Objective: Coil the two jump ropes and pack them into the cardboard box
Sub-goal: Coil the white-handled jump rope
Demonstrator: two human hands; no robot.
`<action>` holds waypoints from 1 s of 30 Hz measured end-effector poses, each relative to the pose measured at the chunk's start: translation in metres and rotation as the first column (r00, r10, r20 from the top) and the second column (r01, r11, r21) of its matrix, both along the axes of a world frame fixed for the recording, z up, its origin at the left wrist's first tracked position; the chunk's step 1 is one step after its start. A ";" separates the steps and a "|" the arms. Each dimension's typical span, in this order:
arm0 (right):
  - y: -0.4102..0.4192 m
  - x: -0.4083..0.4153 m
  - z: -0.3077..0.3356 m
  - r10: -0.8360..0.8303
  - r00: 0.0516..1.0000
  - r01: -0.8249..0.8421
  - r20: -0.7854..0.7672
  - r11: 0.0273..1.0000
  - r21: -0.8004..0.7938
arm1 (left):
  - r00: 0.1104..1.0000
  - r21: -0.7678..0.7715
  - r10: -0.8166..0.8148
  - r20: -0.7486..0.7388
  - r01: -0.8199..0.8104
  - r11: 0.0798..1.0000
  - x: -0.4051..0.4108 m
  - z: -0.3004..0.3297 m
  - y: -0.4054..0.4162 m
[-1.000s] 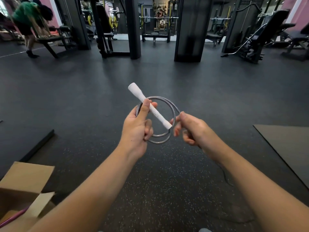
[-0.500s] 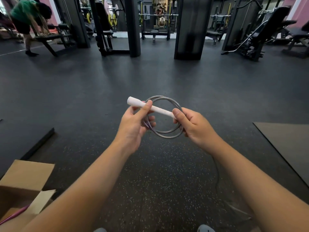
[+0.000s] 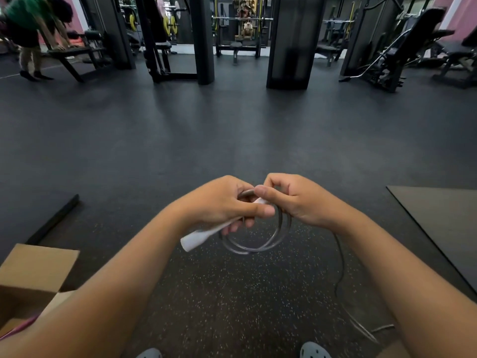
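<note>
Two bare hands are held together at chest height over a speckled gym floor (image 3: 232,293), both forearms reaching in from the lower corners. The left hand (image 3: 222,202) is curled round the white handle (image 3: 196,239) of a grey jump rope (image 3: 258,248), with the thumb laid across the top and the handle's wide end angled down and to the left. The right hand (image 3: 302,200) is closed on the rope just beside the left thumb, its fingers curled and its thumb pressed on the coil's upper part.

Two or three loops of rope are seen hanging below the hands as one coil; the exact count cannot be told. One loose tail (image 3: 340,277) is trailed down past the right wrist to the floor.

One cardboard box (image 3: 38,270) is set at the lower left, flaps open, and a pink strand (image 3: 20,329), apparently part of the second rope, is glimpsed inside it. Two grey shoes (image 3: 313,351) are visible at the bottom edge. One person in a green top (image 3: 28,21) is bent over a bench in the far left background.
</note>
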State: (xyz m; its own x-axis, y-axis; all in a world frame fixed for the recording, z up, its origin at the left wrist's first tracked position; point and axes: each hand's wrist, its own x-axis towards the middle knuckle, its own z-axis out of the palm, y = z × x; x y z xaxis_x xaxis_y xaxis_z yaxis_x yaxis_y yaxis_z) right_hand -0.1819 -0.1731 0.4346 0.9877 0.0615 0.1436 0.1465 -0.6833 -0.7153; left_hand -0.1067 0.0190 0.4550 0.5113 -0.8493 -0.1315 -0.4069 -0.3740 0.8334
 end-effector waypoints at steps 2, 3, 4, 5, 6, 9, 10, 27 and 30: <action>-0.002 0.001 -0.001 -0.045 0.999 0.045 0.016 0.999 -0.003 | 0.999 -0.056 0.020 -0.024 -0.022 0.998 -0.003 -0.005 -0.001; -0.002 0.000 -0.001 -0.049 0.998 0.049 0.026 0.999 0.003 | 0.999 -0.072 0.031 -0.014 -0.032 0.997 -0.003 -0.007 -0.002; -0.002 -0.001 0.000 -0.048 0.998 0.047 0.036 0.999 0.023 | 0.999 -0.076 0.034 0.003 -0.034 0.997 -0.004 -0.008 -0.003; -0.002 -0.002 0.001 -0.050 0.998 0.048 0.042 0.997 0.055 | 0.999 -0.073 0.030 0.023 -0.028 0.997 -0.004 -0.009 -0.003; -0.003 -0.003 0.002 -0.065 0.997 0.061 0.040 0.994 0.087 | 0.999 -0.072 0.023 0.034 -0.021 0.997 -0.003 -0.009 -0.002; -0.017 -0.007 0.005 -0.197 0.980 0.193 0.029 0.975 0.110 | 0.999 -0.135 0.036 -0.018 -0.038 0.990 0.008 -0.004 0.009; -0.025 -0.009 0.006 -0.250 0.968 0.246 0.024 0.963 0.108 | 0.997 -0.174 0.053 -0.048 -0.060 0.983 0.014 0.000 0.015; 0.026 0.004 -0.032 -0.396 0.899 0.413 -0.186 0.628 0.659 | 0.548 -0.524 0.056 -0.835 -0.822 0.223 -0.008 -0.023 -0.040; 0.053 0.000 -0.031 -0.296 0.938 0.324 -0.182 0.557 0.765 | 0.505 -0.492 0.099 -0.857 -0.860 0.134 -0.008 -0.026 -0.043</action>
State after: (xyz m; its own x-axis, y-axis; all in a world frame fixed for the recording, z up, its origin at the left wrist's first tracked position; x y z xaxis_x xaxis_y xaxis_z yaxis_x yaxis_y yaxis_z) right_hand -0.1818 -0.1200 0.4038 0.9282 -0.3694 -0.0442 0.0051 0.1315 -0.9913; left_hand -0.1150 -0.0238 0.4292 0.9804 -0.1928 -0.0408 0.1713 0.7311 0.6604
